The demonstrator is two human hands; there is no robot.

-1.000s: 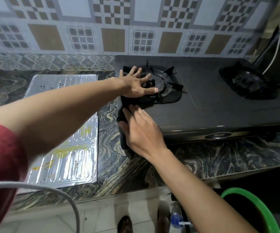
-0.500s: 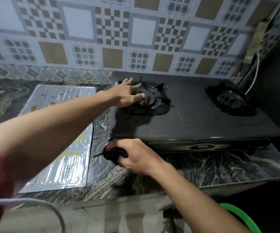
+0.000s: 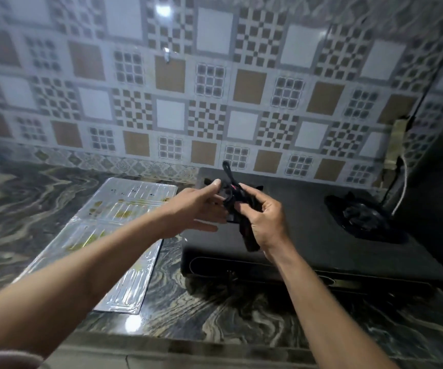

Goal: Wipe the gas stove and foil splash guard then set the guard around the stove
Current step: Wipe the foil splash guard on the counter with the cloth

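A black two-burner gas stove (image 3: 321,243) stands on the marbled counter, its right burner (image 3: 361,217) in view and its left burner hidden behind my hands. Above the stove's left side, both hands hold a crumpled dark cloth (image 3: 235,206) in the air. My right hand (image 3: 265,219) grips its lower part, and my left hand (image 3: 196,209) pinches its upper part with thumb and fingers. The foil splash guard (image 3: 103,243) lies flat on the counter left of the stove, with yellowish stains on it.
A patterned tile wall (image 3: 215,89) rises right behind the stove and counter (image 3: 215,310). A white cable (image 3: 401,187) runs down beside a dark surface at the far right. The counter's front edge runs along the bottom of the view.
My left hand left the left burner and rose to meet my right hand. My right hand lifted the dark cloth from the counter in front of the stove. The view tilted upward.
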